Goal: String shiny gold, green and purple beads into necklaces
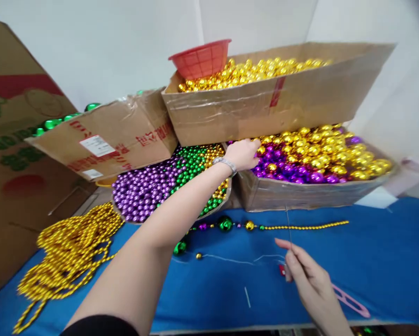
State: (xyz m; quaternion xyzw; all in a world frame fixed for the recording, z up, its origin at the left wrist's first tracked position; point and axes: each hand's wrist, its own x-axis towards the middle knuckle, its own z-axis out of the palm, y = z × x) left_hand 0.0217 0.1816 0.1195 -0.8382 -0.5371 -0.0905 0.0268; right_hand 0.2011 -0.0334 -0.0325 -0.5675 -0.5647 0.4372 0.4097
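Note:
My left hand (pixel 243 155) reaches across to the left end of a cardboard box of gold (pixel 317 149) and purple beads (pixel 282 165). Its fingertips touch the beads, thumb and forefinger seemingly apart and partly hidden. Low on the right, my right hand (pixel 310 280) pinches a thin upright needle (pixel 288 224). A pale thread (pixel 230 259) runs from near that hand to a small gold bead (pixel 199 255) on the blue cloth. Behind it lies a strung bead strand (pixel 225 224) with green, purple and gold beads. A pink-handled tool (pixel 352 301) shows beyond my right hand, partly covered.
A heap of gold bead chains (pixel 69 252) lies left. A container of small purple, green and gold beads (pixel 142 191) sits under my left forearm. Stacked behind are a box of green balls (pixel 104 140) and a gold-bead box (pixel 258 107) with a red basket (pixel 202 59).

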